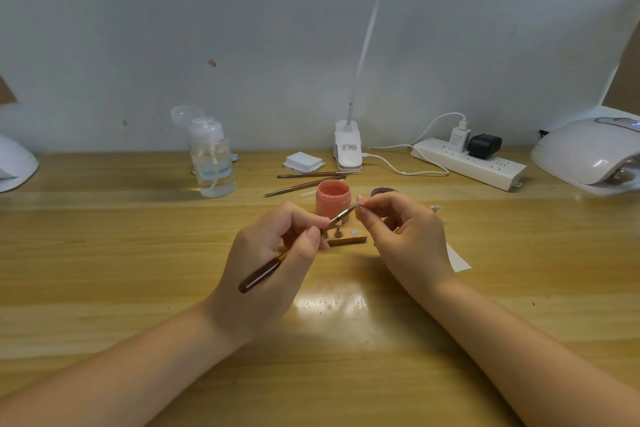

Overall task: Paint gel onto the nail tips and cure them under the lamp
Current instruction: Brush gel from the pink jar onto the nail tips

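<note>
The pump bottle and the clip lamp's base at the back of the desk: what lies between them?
In the head view, a small stack of white pads lies between pump bottle and lamp base.

At the centre of the wooden desk (138, 288) a small wooden nail-tip stand (346, 238) is placed, between the left hand (273, 260) and the right hand (401, 236). A dark-handled brush (263, 276) is held in the left hand, its tip directed right toward a small nail tip (360, 199) pinched in the right hand. Directly behind the stand an open pink gel jar (333, 199) is set, with a dark round lid (380, 191) just to its right. Behind the jar two thin metal tools (304, 180) are laid, and behind those a stack of white pads (303, 161). A clear pump bottle (211, 159) is found to the left rear. A white clip lamp base (348, 147) is positioned at the rear centre, a white power strip (467, 163) to its right, and a white curing lamp (588, 152) at the far right.
</note>
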`<state>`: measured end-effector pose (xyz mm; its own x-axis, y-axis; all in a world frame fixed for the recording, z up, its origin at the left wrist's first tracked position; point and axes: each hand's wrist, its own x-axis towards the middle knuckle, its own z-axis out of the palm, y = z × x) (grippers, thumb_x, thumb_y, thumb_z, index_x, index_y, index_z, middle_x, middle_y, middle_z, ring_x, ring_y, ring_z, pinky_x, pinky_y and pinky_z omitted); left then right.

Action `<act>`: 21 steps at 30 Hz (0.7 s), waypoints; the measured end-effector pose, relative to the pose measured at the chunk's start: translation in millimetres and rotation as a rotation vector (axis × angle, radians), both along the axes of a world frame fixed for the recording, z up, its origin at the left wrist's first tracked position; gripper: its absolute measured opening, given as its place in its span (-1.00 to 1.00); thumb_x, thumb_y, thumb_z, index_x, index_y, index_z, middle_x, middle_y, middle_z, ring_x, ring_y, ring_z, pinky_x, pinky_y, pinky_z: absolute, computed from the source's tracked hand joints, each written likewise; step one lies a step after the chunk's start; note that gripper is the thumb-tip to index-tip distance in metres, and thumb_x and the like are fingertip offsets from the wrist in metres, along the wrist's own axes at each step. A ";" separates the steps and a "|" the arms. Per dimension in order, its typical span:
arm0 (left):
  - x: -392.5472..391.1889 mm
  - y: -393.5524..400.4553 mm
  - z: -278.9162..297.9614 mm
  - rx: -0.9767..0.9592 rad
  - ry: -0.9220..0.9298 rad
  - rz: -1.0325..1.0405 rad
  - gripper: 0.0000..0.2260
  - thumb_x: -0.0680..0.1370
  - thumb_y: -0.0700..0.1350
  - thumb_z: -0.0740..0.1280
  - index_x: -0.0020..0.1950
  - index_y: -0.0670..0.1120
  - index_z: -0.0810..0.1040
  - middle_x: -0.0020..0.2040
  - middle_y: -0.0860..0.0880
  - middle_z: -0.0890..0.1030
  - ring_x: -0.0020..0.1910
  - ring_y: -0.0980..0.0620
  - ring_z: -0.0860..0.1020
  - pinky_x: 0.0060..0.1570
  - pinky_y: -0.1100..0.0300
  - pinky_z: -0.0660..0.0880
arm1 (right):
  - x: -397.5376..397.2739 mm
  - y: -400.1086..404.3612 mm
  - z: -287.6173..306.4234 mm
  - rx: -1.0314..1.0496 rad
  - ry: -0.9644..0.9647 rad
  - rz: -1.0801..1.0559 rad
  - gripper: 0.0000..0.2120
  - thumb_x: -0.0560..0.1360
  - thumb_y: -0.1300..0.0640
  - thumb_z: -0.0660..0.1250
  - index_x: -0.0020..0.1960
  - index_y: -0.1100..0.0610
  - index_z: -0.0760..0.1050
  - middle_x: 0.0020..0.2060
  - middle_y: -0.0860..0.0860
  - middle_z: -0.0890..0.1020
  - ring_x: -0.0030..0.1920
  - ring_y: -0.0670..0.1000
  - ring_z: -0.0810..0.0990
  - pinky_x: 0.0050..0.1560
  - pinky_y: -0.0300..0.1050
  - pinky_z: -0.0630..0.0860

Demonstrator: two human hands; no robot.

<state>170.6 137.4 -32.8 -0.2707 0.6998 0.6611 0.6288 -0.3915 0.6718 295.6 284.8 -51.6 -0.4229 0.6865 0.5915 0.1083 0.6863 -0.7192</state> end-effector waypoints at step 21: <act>-2.1 2.1 -0.5 -0.047 0.073 0.058 -0.81 0.54 0.03 0.23 0.06 0.06 0.59 -0.12 0.13 0.65 -0.08 0.07 0.59 -0.15 0.37 0.42 | 0.1 1.9 -2.0 0.043 -0.024 -0.058 -0.92 0.48 0.14 0.43 -0.06 -0.02 0.61 -0.26 -0.21 0.61 -0.33 -0.09 0.53 -0.30 -0.21 0.49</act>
